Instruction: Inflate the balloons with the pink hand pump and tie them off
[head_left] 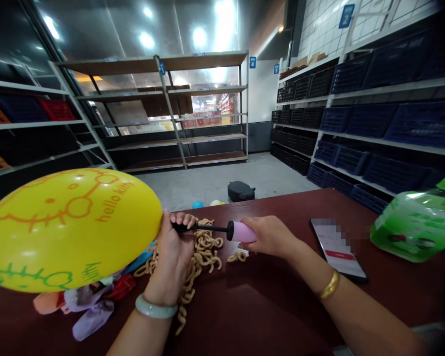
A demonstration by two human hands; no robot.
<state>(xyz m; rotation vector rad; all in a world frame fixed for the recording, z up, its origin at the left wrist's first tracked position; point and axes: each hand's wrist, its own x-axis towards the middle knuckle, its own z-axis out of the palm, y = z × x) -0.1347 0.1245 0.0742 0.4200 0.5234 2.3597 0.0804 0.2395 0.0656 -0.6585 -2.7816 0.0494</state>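
A large inflated yellow balloon (pixel 122 232) with "hello kitty" printing fills the left side. My left hand (pixel 176 242) is closed at its neck, round the black nozzle end of a balloon pump; the neck itself is hidden by the fingers. My right hand (pixel 267 235) grips the pink body of the balloon pump (pixel 244 232), and the black rod shows between my hands. Beneath them lies a heap of tan, curled, rope-like pieces (pixel 203 247). Several uninflated balloons (pixel 92 319) in lilac, red and peach lie under the yellow balloon.
On the dark red table (pixel 267 306), a phone (pixel 337 252) lies to the right, near a bottle of green liquid (pixel 415 227). A dark bag-like object (pixel 241 191) is on the floor beyond. Shelving (pixel 207 90) and racks of crates (pixel 367 123) line the room.
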